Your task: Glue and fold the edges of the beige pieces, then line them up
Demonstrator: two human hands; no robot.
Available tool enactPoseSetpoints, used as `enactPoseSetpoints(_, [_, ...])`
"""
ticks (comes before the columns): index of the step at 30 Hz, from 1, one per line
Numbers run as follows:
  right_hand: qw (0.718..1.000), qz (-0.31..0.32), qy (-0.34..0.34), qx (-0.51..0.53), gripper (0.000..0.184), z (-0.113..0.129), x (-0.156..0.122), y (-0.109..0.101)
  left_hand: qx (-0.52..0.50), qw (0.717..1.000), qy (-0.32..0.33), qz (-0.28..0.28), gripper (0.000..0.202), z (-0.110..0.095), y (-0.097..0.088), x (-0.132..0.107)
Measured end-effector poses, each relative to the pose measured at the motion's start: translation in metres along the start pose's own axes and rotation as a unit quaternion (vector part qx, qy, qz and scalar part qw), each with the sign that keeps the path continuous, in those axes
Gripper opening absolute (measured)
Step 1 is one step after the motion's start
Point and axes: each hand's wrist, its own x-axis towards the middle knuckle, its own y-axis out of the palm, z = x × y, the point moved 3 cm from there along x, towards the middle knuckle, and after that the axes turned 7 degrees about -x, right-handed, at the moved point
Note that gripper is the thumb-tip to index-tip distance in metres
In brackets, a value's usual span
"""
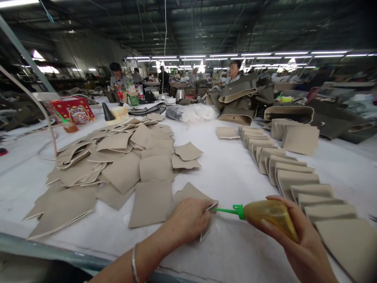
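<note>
My left hand (191,220) is closed on a beige leather-like piece (193,193) near the table's front edge, its far corner lifted toward the bottle. My right hand (297,236) grips a squeeze bottle (269,216) of amber liquid, tilted on its side. The bottle's thin green nozzle (226,211) points left, its tip at the edge of the held piece. Whether liquid is coming out I cannot tell. Left of my hands lies a loose heap of similar beige pieces (120,169). A row of overlapping beige pieces (297,182) runs along the right.
Dark bags (241,96) are piled at the back right. Across the white table (215,157) lie a clear plastic bag (193,113), a red box (73,110), a second amber bottle (70,126) and a black cone (108,113). Several people work farther back.
</note>
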Motion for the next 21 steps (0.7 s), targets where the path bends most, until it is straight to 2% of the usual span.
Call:
enactPoseSetpoints(5, [1.000, 0.016, 0.015, -0.017, 0.056, 0.004, -0.001, 0.006, 0.000, 1.000, 0.011, -0.008, 0.047, 0.000, 0.000, 0.000])
enactPoseSetpoints(13, [0.999, 0.047, -0.005, 0.006, 0.055, -0.019, -0.012, 0.004, 0.006, 1.000, -0.006, 0.004, 0.046, -0.003, -0.002, 0.001])
enactPoseSetpoints(18, [0.999, 0.035, 0.005, 0.038, 0.059, -0.011, -0.017, 0.001, -0.001, 1.000, -0.027, 0.013, 0.047, -0.004, -0.002, 0.000])
enactPoseSetpoints(21, [0.999, 0.042, -0.027, 0.023, 0.057, -0.007, -0.014, 0.003, -0.001, 0.999, -0.034, 0.015, 0.046, -0.005, -0.002, -0.001])
